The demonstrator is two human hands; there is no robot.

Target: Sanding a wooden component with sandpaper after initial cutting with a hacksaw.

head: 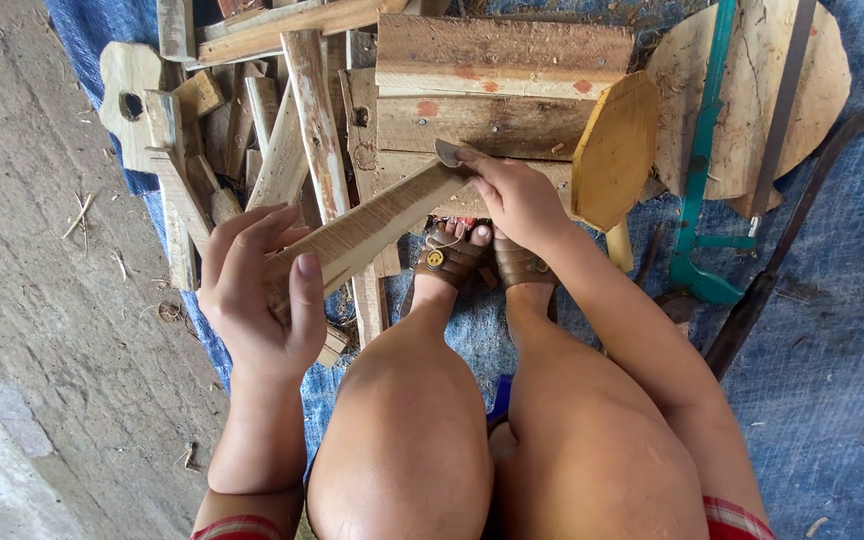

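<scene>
My left hand (257, 285) grips the near end of a long flat wooden piece (372, 222) that slants up to the right. At its far end my right hand (514, 195) pinches a small dark blade-like scraper (447, 152) against the wood. Both hands are above my knees and my sandalled feet (482, 260). The stick's near end is hidden inside my left palm.
A heap of wood offcuts and planks (492, 85) lies ahead on a blue tarp (832, 330). A rounded yellow-brown wooden paddle (614, 150) leans at the right. A green-framed saw (704, 170) and a dark curved metal bar (792, 240) lie further right. Bare concrete floor (42, 330) is at left.
</scene>
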